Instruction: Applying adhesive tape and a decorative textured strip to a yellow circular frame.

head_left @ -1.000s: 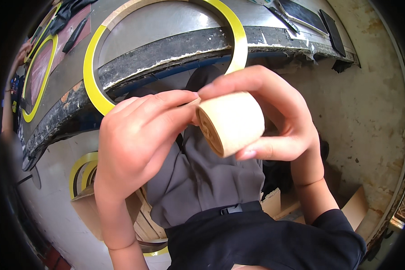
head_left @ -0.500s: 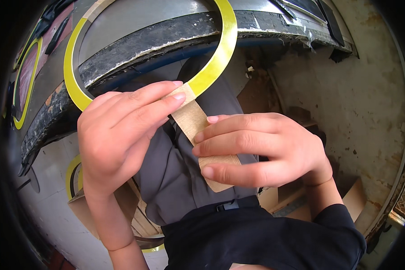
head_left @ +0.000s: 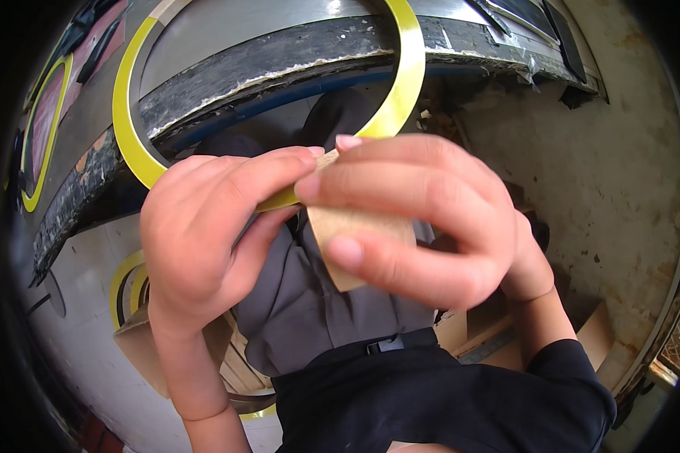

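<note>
A large flat yellow ring (head_left: 409,75) is held over my lap, its far part reaching above the bench edge. My left hand (head_left: 193,226) pinches the ring's near side between fingers and thumb. A strip of brown paper tape (head_left: 370,223) crosses the ring there and hangs down toward me. The fingers of my right hand (head_left: 438,211) close around this strip, its fingertips near the ring beside my left fingertips. The spot where tape and ring meet is partly hidden by my fingers. Another brown patch (head_left: 159,15) sits on the ring's far left part.
A metal-topped bench with a worn dark edge (head_left: 279,72) runs across the far side. An oval yellow loop (head_left: 29,202) lies at far left. Below it are more yellow rings (head_left: 119,283) and a cardboard box (head_left: 140,347). A stained wall (head_left: 582,196) stands on the right.
My right hand has moved up toward the ring with the tape, close to my left fingertips. The ring has shifted slightly right, and less of the strip's length shows.
</note>
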`<action>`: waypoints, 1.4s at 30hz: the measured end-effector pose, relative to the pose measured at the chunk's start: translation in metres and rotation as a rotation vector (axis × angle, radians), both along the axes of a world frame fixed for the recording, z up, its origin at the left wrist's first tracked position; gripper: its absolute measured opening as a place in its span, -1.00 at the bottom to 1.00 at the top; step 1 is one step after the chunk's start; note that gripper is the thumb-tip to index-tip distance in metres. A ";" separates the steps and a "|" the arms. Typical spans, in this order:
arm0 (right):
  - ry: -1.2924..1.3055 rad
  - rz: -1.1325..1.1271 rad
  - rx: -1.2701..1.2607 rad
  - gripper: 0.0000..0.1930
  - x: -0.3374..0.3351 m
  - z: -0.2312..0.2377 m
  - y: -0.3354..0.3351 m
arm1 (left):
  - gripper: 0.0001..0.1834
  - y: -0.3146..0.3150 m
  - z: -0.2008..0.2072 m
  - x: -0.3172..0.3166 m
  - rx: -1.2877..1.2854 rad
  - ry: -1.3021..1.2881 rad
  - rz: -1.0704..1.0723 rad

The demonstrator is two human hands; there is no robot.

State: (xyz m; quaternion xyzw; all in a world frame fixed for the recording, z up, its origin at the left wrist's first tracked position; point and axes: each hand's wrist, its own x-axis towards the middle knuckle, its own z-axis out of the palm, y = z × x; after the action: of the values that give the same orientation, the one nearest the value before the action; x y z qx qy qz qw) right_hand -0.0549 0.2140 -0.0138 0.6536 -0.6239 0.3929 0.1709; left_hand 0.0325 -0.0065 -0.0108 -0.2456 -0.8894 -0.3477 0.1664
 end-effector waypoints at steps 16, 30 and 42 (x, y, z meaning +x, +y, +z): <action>-0.296 0.130 0.178 -0.51 -0.035 0.006 -0.013 | -0.33 0.002 -0.006 0.012 0.168 -0.170 0.120; -0.251 -0.053 0.158 -0.54 -0.034 0.004 -0.011 | -0.40 0.016 0.023 0.000 0.416 -0.401 0.184; -0.530 -0.414 -0.457 -0.79 0.024 -0.071 0.017 | -0.52 0.014 0.049 -0.014 0.359 -0.675 0.243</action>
State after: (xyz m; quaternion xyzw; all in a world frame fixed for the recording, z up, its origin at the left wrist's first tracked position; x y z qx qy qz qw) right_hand -0.0311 0.2315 -0.0851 0.3356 -0.6612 0.6337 0.2205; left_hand 0.0184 0.0079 0.0382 0.0225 -0.8419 -0.5363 -0.0550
